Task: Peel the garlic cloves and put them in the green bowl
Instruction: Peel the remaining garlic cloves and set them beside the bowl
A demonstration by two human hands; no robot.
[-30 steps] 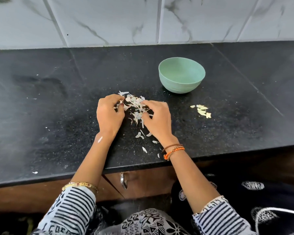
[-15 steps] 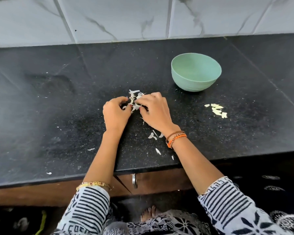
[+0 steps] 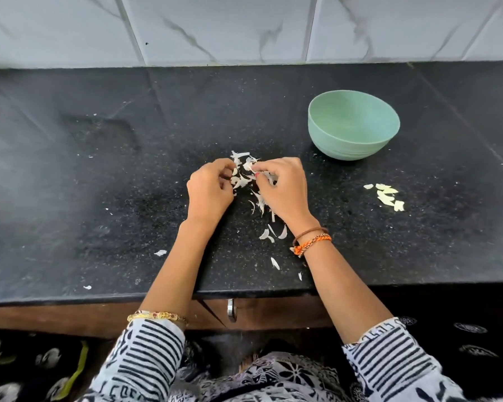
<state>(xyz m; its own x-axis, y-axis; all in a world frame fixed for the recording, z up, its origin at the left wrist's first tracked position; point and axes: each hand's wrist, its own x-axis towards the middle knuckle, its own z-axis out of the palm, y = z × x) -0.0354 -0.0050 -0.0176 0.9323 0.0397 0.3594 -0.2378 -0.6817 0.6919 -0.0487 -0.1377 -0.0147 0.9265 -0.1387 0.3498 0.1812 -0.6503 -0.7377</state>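
A pile of white garlic skins (image 3: 241, 177) lies on the black counter (image 3: 128, 198), between my two hands. My left hand (image 3: 209, 192) curls its fingers against the pile from the left. From the right, my right hand (image 3: 286, 188) pinches skins with its fingertips. What lies inside the pile is hidden by my fingers. A few pale yellow garlic pieces (image 3: 386, 194) lie apart on the counter to the right. The green bowl (image 3: 353, 124) stands upright behind them, and nothing shows inside it.
Loose skin flakes (image 3: 273, 235) are scattered between my right wrist and the counter's front edge (image 3: 244, 294). A white marble-tiled wall (image 3: 244, 27) closes off the back. A drawer handle (image 3: 230, 310) sits below the edge.
My hands have drawn closer together and pushed the skins into a tighter pile. The view has shifted, so the bowl now appears further right.
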